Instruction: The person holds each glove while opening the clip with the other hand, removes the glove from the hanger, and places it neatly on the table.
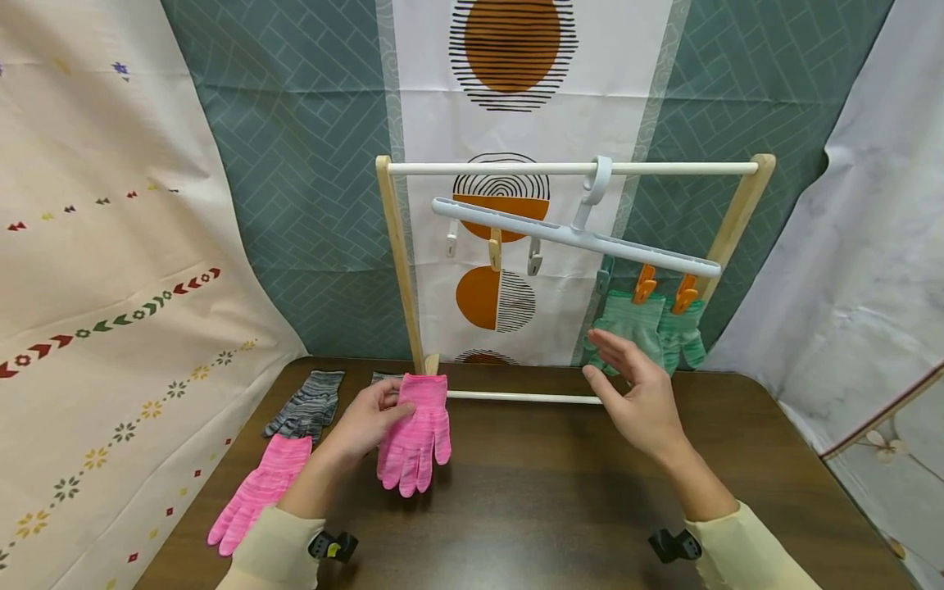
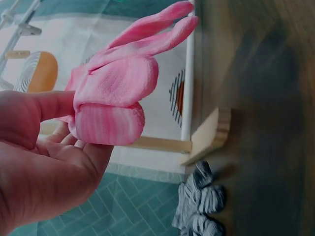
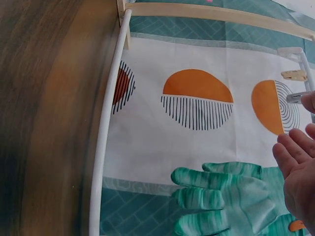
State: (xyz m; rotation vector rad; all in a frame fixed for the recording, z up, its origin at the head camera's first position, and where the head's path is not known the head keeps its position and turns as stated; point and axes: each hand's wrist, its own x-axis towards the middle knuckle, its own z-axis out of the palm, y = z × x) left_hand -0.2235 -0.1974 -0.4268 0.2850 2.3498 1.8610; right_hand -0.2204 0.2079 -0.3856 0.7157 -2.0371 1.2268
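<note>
A pink glove (image 1: 415,430) is pinched between the thumb and fingers of my left hand (image 1: 369,422), its fingers hanging down above the table. In the left wrist view the same pink glove (image 2: 115,81) sits in that grip. My right hand (image 1: 640,397) is raised with nothing in it, fingers apart, just in front of the green gloves (image 1: 637,324). Those gloves hang by orange clips (image 1: 645,284) from a pale hanger (image 1: 575,238), which tilts down to the right. Free clips, white, beige (image 1: 495,250) and grey (image 1: 534,256), dangle from its left half.
The hanger hooks over the top bar (image 1: 501,169) of a wooden rack (image 1: 401,262). Another pink glove (image 1: 261,492) lies at the table's left, beside a grey striped glove (image 1: 306,406). More grey striped fabric (image 1: 387,377) lies near the rack's left foot. Patterned cloths surround the table (image 1: 516,492).
</note>
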